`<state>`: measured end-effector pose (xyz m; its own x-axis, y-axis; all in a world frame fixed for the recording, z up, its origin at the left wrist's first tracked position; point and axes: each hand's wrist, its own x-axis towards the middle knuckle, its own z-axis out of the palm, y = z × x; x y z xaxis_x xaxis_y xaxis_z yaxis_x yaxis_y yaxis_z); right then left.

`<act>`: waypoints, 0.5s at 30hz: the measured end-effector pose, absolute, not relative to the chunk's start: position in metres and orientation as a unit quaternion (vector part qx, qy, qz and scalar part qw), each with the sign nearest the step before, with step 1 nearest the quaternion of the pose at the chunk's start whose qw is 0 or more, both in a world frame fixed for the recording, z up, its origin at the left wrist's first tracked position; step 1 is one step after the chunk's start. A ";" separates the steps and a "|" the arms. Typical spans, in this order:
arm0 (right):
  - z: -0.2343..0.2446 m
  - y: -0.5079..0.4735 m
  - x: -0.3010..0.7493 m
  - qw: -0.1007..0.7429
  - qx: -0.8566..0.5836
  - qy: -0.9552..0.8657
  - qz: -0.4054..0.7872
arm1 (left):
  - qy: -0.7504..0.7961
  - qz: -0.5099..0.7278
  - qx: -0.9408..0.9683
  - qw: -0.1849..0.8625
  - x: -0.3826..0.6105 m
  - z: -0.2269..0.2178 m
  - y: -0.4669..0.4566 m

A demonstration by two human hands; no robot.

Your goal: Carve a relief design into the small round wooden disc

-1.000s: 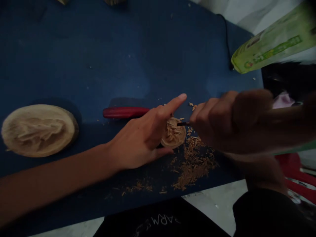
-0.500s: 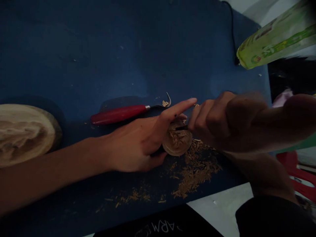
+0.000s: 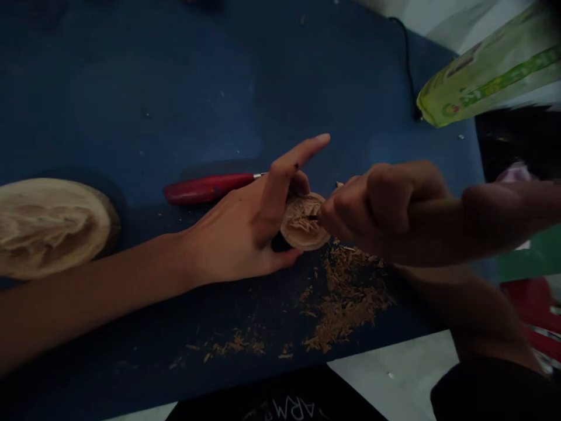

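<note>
My left hand point(image 3: 245, 228) grips a small round wooden piece point(image 3: 304, 231) between thumb and fingers, its index finger stretched out past the rim. Rough cuts and loose shavings cover the middle of the piece. My right hand point(image 3: 377, 204) is closed around a carving tool with a thick handle point(image 3: 438, 217). The tool's dark tip point(image 3: 312, 217) touches the cut face; the rest of its blade is hidden by my fingers. Behind my left hand lies a red-handled carving tool point(image 3: 205, 188), its hooked end now hidden.
Wood shavings point(image 3: 350, 298) are heaped on the blue tabletop point(image 3: 197, 88) near its front edge. A carved oval wood slab point(image 3: 56, 228) lies at the left. At the back right are a green plastic package point(image 3: 482, 76) and a black cable point(image 3: 407, 58).
My left hand and the round piece have shifted slightly up and left, and the index finger points higher. The tool tip now sits deeper among the cuts. The red tool's hook has become covered.
</note>
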<state>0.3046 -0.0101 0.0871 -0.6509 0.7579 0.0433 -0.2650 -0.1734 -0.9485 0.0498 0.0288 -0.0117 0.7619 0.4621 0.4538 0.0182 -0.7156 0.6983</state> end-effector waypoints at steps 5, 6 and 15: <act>0.092 0.002 0.295 0.373 -0.267 -0.562 0.689 | 0.119 0.367 0.871 0.306 0.060 -0.017 0.039; 0.093 0.006 0.292 0.369 -0.266 -0.561 0.692 | 0.120 0.366 0.869 0.311 0.061 -0.017 0.040; 0.084 0.008 0.287 0.443 -0.289 -0.537 0.657 | 0.120 0.342 0.862 0.356 0.060 -0.015 0.040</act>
